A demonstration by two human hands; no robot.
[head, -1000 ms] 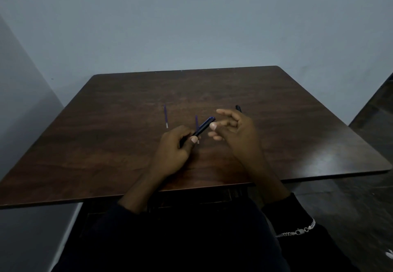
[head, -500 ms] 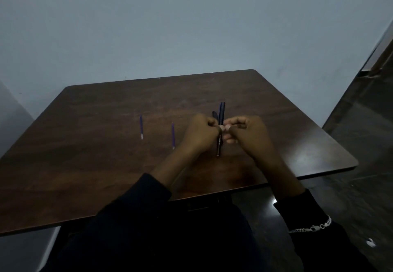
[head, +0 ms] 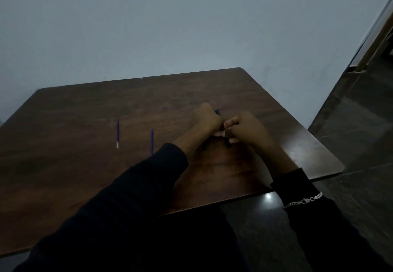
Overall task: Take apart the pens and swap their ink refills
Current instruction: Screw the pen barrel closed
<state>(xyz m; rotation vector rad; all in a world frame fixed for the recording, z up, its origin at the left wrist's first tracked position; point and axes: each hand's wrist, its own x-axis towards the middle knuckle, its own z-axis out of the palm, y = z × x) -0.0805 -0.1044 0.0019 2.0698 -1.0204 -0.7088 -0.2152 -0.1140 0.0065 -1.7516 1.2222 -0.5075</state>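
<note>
Two hands, left (head: 207, 120) and right (head: 244, 130), clenched together on a dark pen (head: 217, 112) mid-desk (head: 85, 176), refills (head: 117, 132) lying left; twist opposite, pull straight, avoid bending.

table (head: 63, 176): fills the middle and lower left of the frame, wall (head: 170, 27) behind it
left refill (head: 117, 133): on the table, left of centre, lying lengthwise toward the wall
right refill (head: 151, 141): on the table, right of the left refill, apart from it, parallel
left hand (head: 207, 120): centre, over the table, right of both refills
right hand (head: 246, 130): just right of the left hand, touching it
pen (head: 218, 112): between the two hands, tip sticking out behind the left hand
floor (head: 361, 133): right edge of the frame, beside the table
</note>
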